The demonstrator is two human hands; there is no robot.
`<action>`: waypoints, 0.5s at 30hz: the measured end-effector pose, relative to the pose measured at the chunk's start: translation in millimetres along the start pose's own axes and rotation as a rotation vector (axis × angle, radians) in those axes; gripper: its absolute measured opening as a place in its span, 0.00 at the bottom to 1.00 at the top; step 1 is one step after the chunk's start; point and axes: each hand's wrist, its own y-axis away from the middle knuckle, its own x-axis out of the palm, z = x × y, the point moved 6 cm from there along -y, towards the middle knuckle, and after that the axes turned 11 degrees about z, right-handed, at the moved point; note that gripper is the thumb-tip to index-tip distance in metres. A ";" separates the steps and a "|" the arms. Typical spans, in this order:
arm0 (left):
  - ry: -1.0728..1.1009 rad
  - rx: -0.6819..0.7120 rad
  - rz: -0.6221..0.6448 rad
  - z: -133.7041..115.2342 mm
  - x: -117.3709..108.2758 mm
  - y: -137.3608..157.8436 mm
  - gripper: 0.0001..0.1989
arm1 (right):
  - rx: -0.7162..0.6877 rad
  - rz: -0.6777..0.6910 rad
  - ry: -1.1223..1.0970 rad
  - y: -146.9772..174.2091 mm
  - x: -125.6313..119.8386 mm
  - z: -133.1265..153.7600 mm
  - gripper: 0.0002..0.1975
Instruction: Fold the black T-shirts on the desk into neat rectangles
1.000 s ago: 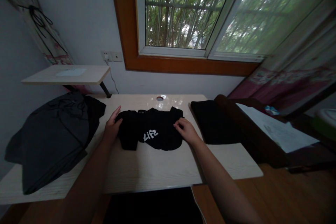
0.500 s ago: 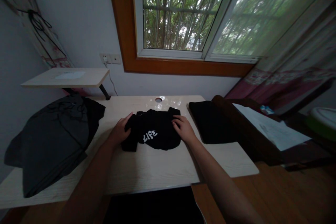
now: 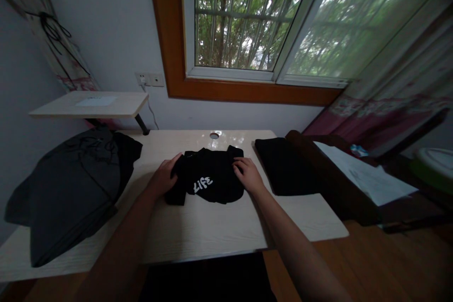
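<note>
On a pale wooden desk (image 3: 212, 233), a black shirt with white lettering (image 3: 220, 174) lies between a dark grey garment (image 3: 71, 179) and folded black cloth (image 3: 286, 167). The person's left hand (image 3: 163, 180), half open, touches its left edge; the right hand (image 3: 249, 175), loosely curled, touches its right (whether either pinches fabric cannot be told). Light, even pressure from both sides should keep the cloth smooth.
</note>
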 end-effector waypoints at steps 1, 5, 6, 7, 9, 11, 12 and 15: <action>-0.001 -0.002 0.001 0.4 0.3 -0.2 0.42 | 0.000 -0.002 -0.001 0.0 -0.3 -0.1 0.09; 0.011 0.003 -0.001 1.3 0.4 -1.3 0.42 | -0.001 0.001 -0.004 -0.5 0.0 -1.3 0.09; 0.014 0.004 -0.005 2.0 0.3 -1.6 0.42 | 0.002 0.001 -0.004 -0.7 0.1 -1.7 0.09; 0.017 0.004 -0.009 3.1 0.3 -1.9 0.42 | 0.006 0.000 -0.003 -0.9 0.2 -2.1 0.09; 0.022 -0.002 -0.013 6.2 0.7 -2.6 0.43 | 0.011 -0.005 -0.003 -1.3 0.2 -2.3 0.09; 0.024 -0.021 -0.018 10.3 1.3 -3.4 0.44 | 0.006 -0.008 -0.007 -1.8 0.1 -1.7 0.09; 0.024 -0.036 -0.024 12.6 1.3 -3.7 0.44 | 0.000 -0.006 -0.012 -1.9 0.2 -1.2 0.09; 0.018 -0.079 -0.058 18.0 -0.1 -4.3 0.44 | -0.015 -0.002 -0.035 -2.0 -0.2 0.5 0.11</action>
